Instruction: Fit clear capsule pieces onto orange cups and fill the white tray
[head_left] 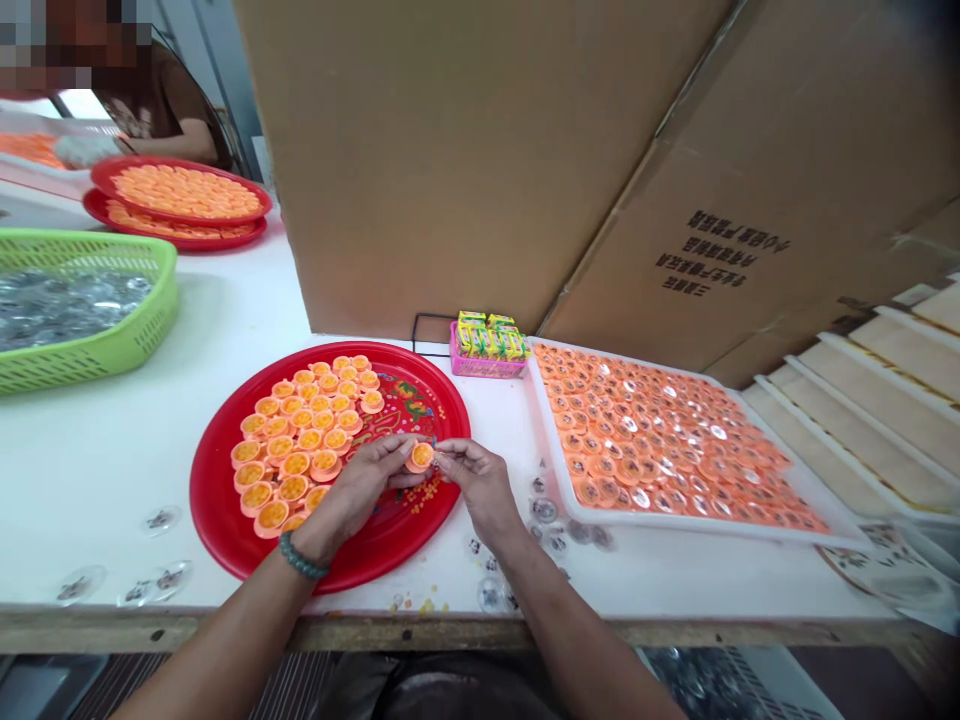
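Over the right part of a red round tray (217,520), my left hand (375,478), with a green bead bracelet at the wrist, pinches a small orange cup-shaped piece (421,457) with yellow bits inside. My right hand (476,485) is closed at that piece's right edge, thumb and fingertips together. Whatever sits between those fingertips is too small to make out. Many similar orange pieces (294,463) stand in rows on the tray's left half. Loose yellow bits (427,495) lie on the tray beneath my hands.
A white tray (559,470) full of orange pieces under clear discs stands right. Behind are a pink basket (487,368) of yellow packets and cardboard boxes (450,180). Clear discs (161,520) lie on the table. Left are a green basket (142,340), stacked red trays (262,205) and another person.
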